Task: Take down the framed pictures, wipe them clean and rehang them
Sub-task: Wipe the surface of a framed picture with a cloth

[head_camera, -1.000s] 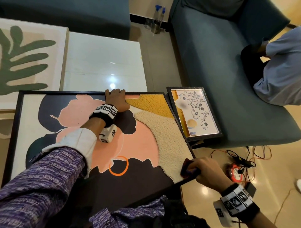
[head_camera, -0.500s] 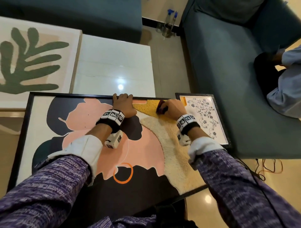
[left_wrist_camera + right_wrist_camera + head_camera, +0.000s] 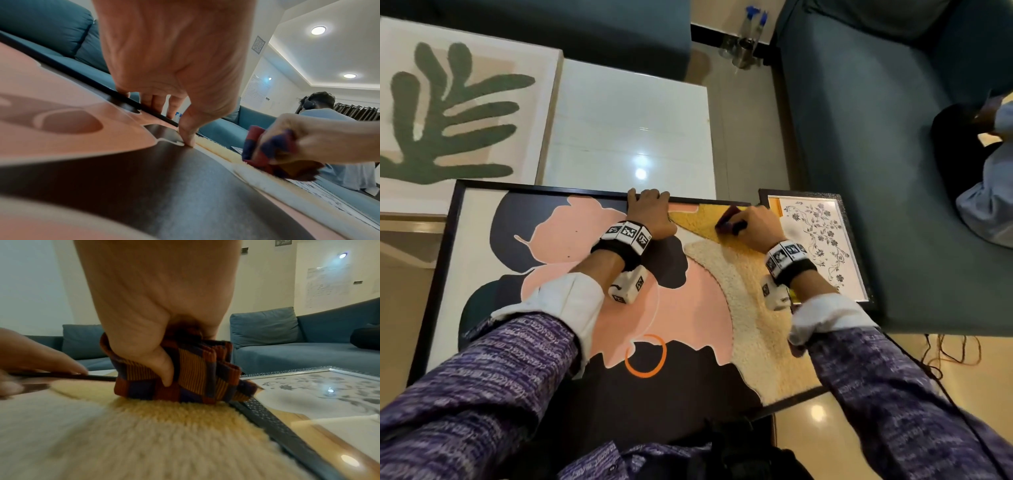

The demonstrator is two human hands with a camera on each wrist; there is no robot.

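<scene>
A large black-framed picture [image 3: 544, 240] with pink, dark and tufted yellow shapes lies tilted across my lap. My left hand [image 3: 650, 214] grips its far top edge, fingers curled over the frame [image 3: 131, 100], thumb on the face. My right hand [image 3: 748, 224] holds a folded red, blue and orange striped cloth [image 3: 185, 369] and presses it on the yellow tufted patch [image 3: 164, 412] near the top right corner. The cloth [image 3: 267, 151] shows beside my left thumb too. A small floral framed picture [image 3: 822, 240] lies on the sofa seat, touching the big frame's right side.
A third picture with a green leaf shape [image 3: 448, 113] lies on the white table [image 3: 626, 123] ahead. The blue sofa [image 3: 893, 137] runs along the right, where another person [image 3: 989, 192] sits. Spray bottles [image 3: 746, 41] stand on the floor; orange cables [image 3: 955, 353] lie by my right.
My right hand has carried the cloth from the picture's lower right corner up to its top right, onto the yellow patch. My left hand has kept its hold on the top edge.
</scene>
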